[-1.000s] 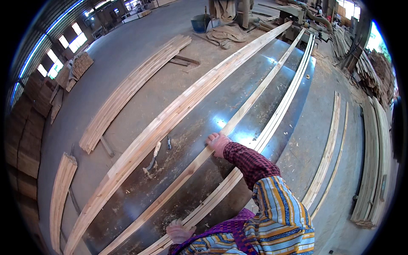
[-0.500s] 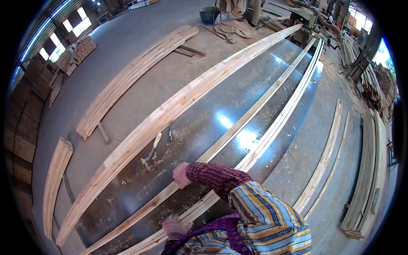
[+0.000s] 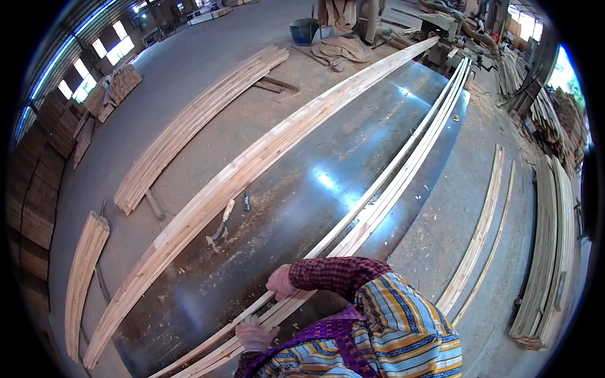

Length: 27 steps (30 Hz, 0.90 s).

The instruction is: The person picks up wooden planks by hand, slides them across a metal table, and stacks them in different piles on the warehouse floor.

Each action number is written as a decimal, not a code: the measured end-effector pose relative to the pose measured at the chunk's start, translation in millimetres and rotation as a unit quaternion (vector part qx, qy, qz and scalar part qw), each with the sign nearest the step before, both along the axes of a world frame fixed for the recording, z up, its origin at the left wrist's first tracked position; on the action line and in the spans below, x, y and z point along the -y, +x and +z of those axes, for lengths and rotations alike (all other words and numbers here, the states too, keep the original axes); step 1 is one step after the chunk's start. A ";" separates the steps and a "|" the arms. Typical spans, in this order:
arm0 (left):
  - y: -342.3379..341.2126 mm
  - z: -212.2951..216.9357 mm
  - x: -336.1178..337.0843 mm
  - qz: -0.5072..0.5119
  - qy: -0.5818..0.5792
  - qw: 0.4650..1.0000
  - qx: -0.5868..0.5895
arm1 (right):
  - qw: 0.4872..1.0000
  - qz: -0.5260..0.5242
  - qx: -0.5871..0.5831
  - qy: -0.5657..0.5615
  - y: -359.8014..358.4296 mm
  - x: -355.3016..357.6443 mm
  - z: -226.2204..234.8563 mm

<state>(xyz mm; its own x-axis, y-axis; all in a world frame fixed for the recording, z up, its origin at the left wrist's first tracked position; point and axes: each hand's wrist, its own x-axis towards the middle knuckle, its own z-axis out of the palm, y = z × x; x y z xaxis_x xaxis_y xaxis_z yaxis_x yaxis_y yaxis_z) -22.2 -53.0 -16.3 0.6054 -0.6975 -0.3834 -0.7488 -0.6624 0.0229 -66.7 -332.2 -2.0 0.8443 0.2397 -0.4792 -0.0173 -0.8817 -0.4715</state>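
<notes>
My right hand (image 3: 282,281), in a pinkish glove, is closed around a long thin wooden strip (image 3: 333,238). Lower down and nearer to me, my left hand (image 3: 253,335), also gloved, has its fingers closed at the same strip, close against the neighbouring strips. Just right of it lies a group of pale wooden strips (image 3: 384,222), side by side along the dark metal table (image 3: 283,208). The two run nearly parallel, with a narrow gap between them farther off. My right forearm covers part of the strips.
A long stack of boards (image 3: 252,160) runs along the table's left side. Beside it lie a hooked tool with a wooden handle (image 3: 225,217) and a small dark tool (image 3: 246,201). Machinery (image 3: 441,28) stands at the far end. More timber bundles (image 3: 195,126) lie on the floor.
The held strip has moved right, from the middle of the table to beside the other strips, and now shows a narrower face. My right hand moved right and nearer with it.
</notes>
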 end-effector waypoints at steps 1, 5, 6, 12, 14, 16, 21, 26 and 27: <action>-1.2 1.0 1.1 0.016 -0.003 1.000 -0.003 | 1.000 0.004 0.010 -0.014 -6.0 0.8 3.8; -0.8 -0.1 1.9 -0.014 -0.016 1.000 0.017 | 0.998 -0.046 0.004 -0.043 -32.0 20.8 15.4; -2.4 4.0 5.4 -0.016 -0.006 0.999 0.030 | 0.995 -0.081 0.009 -0.051 -40.4 31.7 19.1; -3.5 0.8 -2.1 -0.008 -0.047 0.999 0.009 | 0.990 -0.098 -0.027 -0.096 -100.5 127.4 12.7; -4.4 4.4 -2.0 0.018 -0.048 0.999 -0.015 | 0.990 -0.109 -0.037 -0.084 -105.1 138.2 8.9; -5.3 1.5 -1.5 0.024 -0.079 0.996 -0.018 | 0.988 -0.131 -0.031 -0.073 -109.5 139.6 5.6; -9.6 30.1 11.3 -0.086 -0.187 0.967 0.150 | 0.981 -0.181 0.042 -0.047 -133.0 134.9 -11.0; 0.7 6.0 -0.9 -0.003 -0.023 1.000 -0.015 | 0.946 -0.323 0.038 -0.011 -153.3 111.3 26.2; -0.9 7.7 -4.4 0.009 -0.017 0.999 -0.042 | 0.944 -0.321 0.076 -0.020 -157.9 110.4 -2.4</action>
